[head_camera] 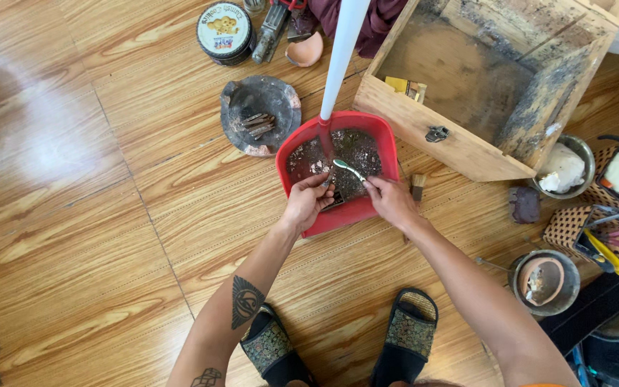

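1. From the head camera, looking straight down: a red plastic dustpan (367,208) lies flat on the wood-grain floor (73,215) between the person's knees, its white handle (344,50) rising up toward the lens; set that way, the pan's walls keep the dark, crumbly dirt and pale grit inside while both hands work over it.

2. The left hand (308,202) rests on the pan's near edge, fingers curled down into the debris; they seem to pinch something small and dark, though what it is I cannot tell.

3. The right hand (390,201) is closed around the end of a slim pale tool, perhaps a small brush or spoon (349,169); it lies slanted across the dirt, its tip close to the left fingertips, so the two hands meet over one spot.

4. Just beyond the pan sits a rough, chipped clay dish (261,115) holding short brown sticks; a round printed tin (224,30) stands farther off.

5. To the right, an open wooden box (467,150) lies tilted, its boards raw and stained dark, with a small metal latch on the front; past it are metal bowls (546,283) and a woven basket (567,226) of tools.

6. Two patterned sandals (338,344) sit below the forearms.
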